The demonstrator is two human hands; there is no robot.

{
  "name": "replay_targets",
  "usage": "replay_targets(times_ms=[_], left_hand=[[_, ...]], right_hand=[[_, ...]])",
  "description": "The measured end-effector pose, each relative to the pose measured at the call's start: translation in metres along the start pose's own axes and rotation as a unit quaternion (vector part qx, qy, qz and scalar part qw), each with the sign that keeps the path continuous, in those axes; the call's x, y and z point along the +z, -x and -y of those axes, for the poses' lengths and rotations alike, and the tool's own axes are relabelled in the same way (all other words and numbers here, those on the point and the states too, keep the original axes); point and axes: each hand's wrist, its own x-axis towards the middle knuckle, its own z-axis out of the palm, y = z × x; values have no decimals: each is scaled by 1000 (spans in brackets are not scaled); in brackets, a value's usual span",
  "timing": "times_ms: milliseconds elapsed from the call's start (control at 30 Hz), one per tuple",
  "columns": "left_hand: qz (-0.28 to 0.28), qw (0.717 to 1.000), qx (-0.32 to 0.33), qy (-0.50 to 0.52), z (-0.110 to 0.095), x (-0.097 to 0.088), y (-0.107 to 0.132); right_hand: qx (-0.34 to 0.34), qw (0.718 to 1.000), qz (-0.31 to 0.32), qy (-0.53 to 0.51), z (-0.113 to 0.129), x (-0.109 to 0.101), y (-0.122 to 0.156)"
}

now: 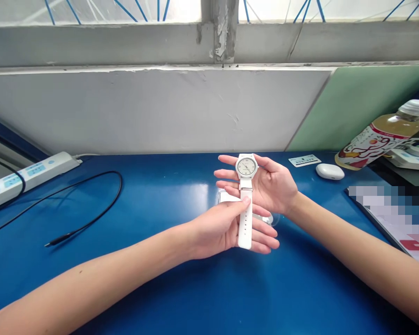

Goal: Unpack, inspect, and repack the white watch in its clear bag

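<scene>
A white wristwatch with a round pale dial and a white strap is held up over the blue desk, its face upward. My left hand pinches the lower strap, thumb on top and fingers stretched beneath. Palm up, my right hand carries the watch head across its fingers, with the thumb at the side of the case. Partly hidden behind both hands, a clear and white item lies on the desk; I cannot make out its kind.
At the left are a white power strip and a black cable. To the right lie a card, a white earbud case, a tilted drink bottle and a partly blurred dark-edged flat object. A wall bounds the desk's back.
</scene>
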Motion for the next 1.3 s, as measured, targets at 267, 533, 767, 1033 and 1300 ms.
replay_targets(times_ms=[267,533,767,1033,1300], left_hand=[[-20,997,57,-51,-3,0,4],[-12,996,85,-21,2,2,-1],[8,997,82,-12,3,-3,0],[-11,998,67,4,6,-2,0],[4,997,68,-27,2,-3,1]], right_hand=[[-75,994,-65,-40,-1,-4,-1],[-80,993,-89,-2,-3,7,-4],[-32,999,-22,-2,3,10,-1],[-7,998,-54,15,2,3,-4],[11,996,-84,33,4,-2,-5]])
